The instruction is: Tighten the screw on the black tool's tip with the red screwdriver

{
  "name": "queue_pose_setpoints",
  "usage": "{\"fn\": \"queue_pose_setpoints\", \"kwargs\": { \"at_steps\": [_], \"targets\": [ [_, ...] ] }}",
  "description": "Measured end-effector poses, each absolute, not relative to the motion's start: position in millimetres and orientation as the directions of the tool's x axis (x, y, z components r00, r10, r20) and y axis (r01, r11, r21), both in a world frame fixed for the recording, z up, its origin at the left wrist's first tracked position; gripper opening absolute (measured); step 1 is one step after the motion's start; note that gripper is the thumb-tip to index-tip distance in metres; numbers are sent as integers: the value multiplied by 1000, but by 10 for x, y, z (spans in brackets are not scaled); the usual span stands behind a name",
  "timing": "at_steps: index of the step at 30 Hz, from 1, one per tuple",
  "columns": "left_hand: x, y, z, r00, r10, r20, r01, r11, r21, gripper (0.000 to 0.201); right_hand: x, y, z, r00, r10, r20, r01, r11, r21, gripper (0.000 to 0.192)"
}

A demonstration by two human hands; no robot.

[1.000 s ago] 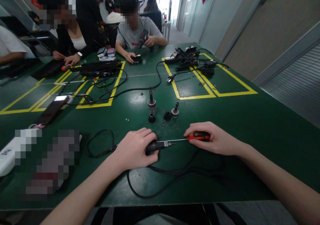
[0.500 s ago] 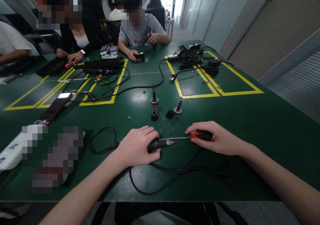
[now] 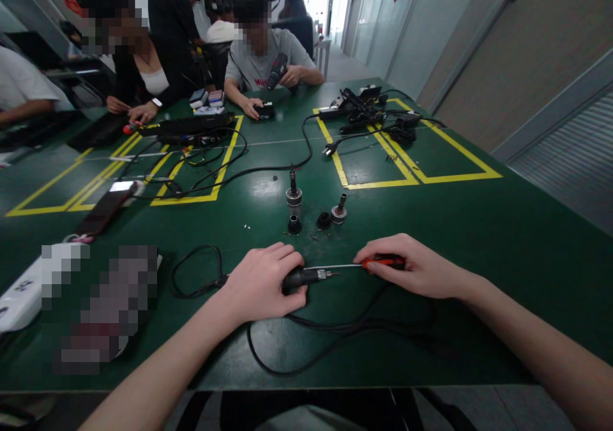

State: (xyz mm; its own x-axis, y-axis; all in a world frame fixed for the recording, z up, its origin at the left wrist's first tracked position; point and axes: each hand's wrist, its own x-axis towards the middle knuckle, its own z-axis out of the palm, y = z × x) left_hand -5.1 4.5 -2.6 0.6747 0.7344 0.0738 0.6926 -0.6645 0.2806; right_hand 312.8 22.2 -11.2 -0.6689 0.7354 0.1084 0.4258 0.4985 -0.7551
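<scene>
Green worktable [image 3: 460,226] stretches from near to far. Near its middle, the left hand [image 3: 265,281] wraps a black handpiece [image 3: 304,278]; just right, the right hand [image 3: 412,266] grips a red-and-black screwdriver [image 3: 391,262] pointing left. Screwdriver work seems in hand; any next turn calls for a steady left hold.

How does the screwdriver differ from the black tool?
Color: the screwdriver has a red-and-black handle; the black tool has a silvery collar.
Direction: the screwdriver's shaft points left; the black tool's tip points right.
Hold: the right hand has the screwdriver, the left hand the black tool.
Shared: both are held.
</scene>
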Motion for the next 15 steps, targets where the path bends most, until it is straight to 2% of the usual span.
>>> {"fn": "queue_pose_setpoints", "kwargs": {
  "at_steps": [8, 15],
  "targets": [
    [-46, 44, -23, 667, 741, 76, 697, -657, 287, 10, 3124, 235, -109, -638, 749, 179, 360, 496, -790, 14],
    [-45, 46, -31, 665, 743, 71, 701, -654, 284, 11, 3084, 237, -125, -627, 774, 89, 431, 439, -788, 35]
  ]
}}
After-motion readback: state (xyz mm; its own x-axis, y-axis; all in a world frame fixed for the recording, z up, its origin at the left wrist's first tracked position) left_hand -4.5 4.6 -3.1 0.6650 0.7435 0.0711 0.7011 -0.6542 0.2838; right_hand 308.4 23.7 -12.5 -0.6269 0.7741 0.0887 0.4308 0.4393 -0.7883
